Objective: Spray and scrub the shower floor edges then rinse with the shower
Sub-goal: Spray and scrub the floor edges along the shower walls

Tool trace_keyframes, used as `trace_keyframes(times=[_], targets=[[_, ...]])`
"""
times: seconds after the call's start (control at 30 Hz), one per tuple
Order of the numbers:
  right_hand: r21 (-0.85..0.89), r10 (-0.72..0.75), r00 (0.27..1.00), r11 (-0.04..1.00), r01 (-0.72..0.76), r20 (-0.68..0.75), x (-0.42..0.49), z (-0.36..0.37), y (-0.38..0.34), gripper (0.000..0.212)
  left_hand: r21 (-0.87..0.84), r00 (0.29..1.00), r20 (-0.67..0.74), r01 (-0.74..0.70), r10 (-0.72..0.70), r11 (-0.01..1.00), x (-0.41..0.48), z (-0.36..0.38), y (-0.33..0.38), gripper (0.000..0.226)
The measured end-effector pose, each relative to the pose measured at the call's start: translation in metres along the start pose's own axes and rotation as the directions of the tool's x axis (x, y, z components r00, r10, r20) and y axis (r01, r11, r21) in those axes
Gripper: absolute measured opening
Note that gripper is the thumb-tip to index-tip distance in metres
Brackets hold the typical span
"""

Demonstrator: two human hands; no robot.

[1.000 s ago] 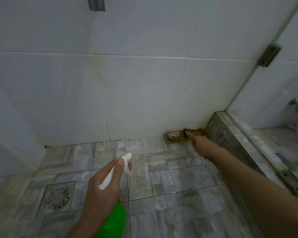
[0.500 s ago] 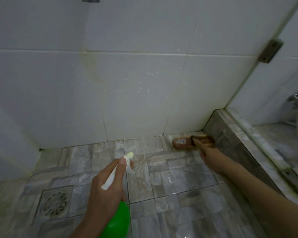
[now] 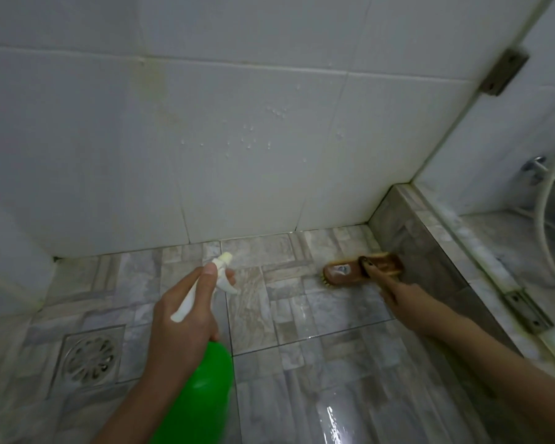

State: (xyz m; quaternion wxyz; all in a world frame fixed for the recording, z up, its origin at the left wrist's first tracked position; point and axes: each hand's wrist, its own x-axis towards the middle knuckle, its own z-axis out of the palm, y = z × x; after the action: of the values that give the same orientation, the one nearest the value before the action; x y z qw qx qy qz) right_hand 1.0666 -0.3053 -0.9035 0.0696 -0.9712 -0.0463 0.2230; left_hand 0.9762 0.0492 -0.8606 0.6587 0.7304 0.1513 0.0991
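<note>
My left hand (image 3: 183, 318) grips the neck of a green spray bottle (image 3: 196, 398), its white trigger head (image 3: 220, 274) pointing toward the back wall above the floor. My right hand (image 3: 401, 298) reaches to the far right corner and holds a brown wooden scrub brush (image 3: 346, 272), a finger laid along its top. The brush lies bristles down on the wet grey floor tiles (image 3: 302, 315), a short way out from the back wall and close to the raised tiled curb (image 3: 430, 238).
A square metal floor drain (image 3: 90, 358) sits at the left. White wall tiles (image 3: 237, 139) carry water droplets. A glass panel with metal hinges (image 3: 503, 75) stands on the curb; a white hose (image 3: 548, 225) and a tap (image 3: 534, 166) lie beyond it.
My right hand has drawn the brush away from the wall joint toward me and rightward near the curb. The spray bottle stays about where it was.
</note>
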Motion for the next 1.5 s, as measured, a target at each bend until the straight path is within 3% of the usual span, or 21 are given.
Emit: trace_keyframes(times=[0.2, 0.33, 0.4, 0.53, 0.67, 0.77, 0.97, 1.1, 1.2, 1.3, 1.37, 1.43, 1.5], targets=[[0.04, -0.005, 0.987, 0.999, 0.011, -0.162, 0.077, -0.018, -0.023, 0.061, 0.017, 1.0, 0.017, -0.01, 0.01, 1.0, 0.0, 0.0, -0.004, 0.046], [0.181, 0.128, 0.947, 0.98, -0.076, -0.296, 0.086, 0.013, -0.035, 0.072, 0.001, 1.0, -0.008, 0.002, -0.002, 1.0, 0.002, -0.01, -0.008, 0.042], [0.223, 0.154, 0.946, 0.971, -0.09, -0.286, 0.085, 0.03, -0.06, 0.071, -0.002, 1.0, -0.004, -0.004, 0.004, 1.0, 0.004, -0.01, -0.008, 0.04], [0.103, 0.006, 0.964, 0.994, 0.022, -0.264, 0.09, 0.036, -0.066, 0.068, 0.017, 0.999, 0.014, -0.029, 0.029, 0.999, 0.005, -0.009, -0.009, 0.028], [0.083, 0.092, 0.965, 0.994, -0.073, -0.248, 0.092, 0.007, -0.02, 0.071, 0.004, 1.0, 0.005, -0.028, 0.028, 1.0, 0.004, -0.011, -0.005, 0.031], [0.151, 0.092, 0.952, 0.987, -0.049, -0.291, 0.088, 0.009, -0.038, 0.071, -0.014, 0.999, 0.029, -0.032, 0.032, 0.999, 0.003, -0.007, -0.005, 0.031], [0.033, 0.034, 0.981, 0.999, -0.028, -0.193, 0.09, 0.006, -0.035, 0.064, 0.017, 0.999, 0.047, -0.008, 0.007, 1.0, 0.001, 0.008, -0.01, 0.036], [0.161, 0.048, 0.981, 0.987, -0.017, -0.19, -0.026, 0.04, 0.008, 0.068, -0.017, 0.997, 0.074, 0.009, -0.008, 1.0, -0.005, 0.008, -0.004, 0.041], [0.132, 0.142, 0.988, 0.982, -0.133, -0.055, -0.121, 0.072, 0.009, 0.074, -0.022, 0.995, 0.094, 0.032, -0.03, 0.999, -0.011, 0.007, -0.004, 0.038], [0.077, 0.108, 0.985, 0.992, -0.099, -0.132, -0.082, 0.06, 0.003, 0.069, -0.028, 0.992, 0.122, 0.038, -0.035, 0.999, -0.02, 0.008, -0.004, 0.024], [0.085, 0.068, 0.977, 0.995, -0.051, -0.204, -0.018, 0.036, -0.013, 0.065, -0.025, 0.984, 0.171, 0.051, -0.046, 0.998, -0.03, 0.009, -0.004, 0.029], [0.07, 0.03, 0.981, 0.997, -0.017, -0.194, 0.023, 0.013, -0.026, 0.063, -0.003, 0.972, 0.23, 0.039, -0.038, 0.999, -0.039, 0.01, -0.003, 0.028], [0.092, 0.027, 0.986, 0.996, -0.012, -0.167, 0.007, 0.018, -0.017, 0.063, 0.045, 0.957, 0.288, 0.02, -0.032, 0.999, -0.049, 0.009, -0.003, 0.027]])
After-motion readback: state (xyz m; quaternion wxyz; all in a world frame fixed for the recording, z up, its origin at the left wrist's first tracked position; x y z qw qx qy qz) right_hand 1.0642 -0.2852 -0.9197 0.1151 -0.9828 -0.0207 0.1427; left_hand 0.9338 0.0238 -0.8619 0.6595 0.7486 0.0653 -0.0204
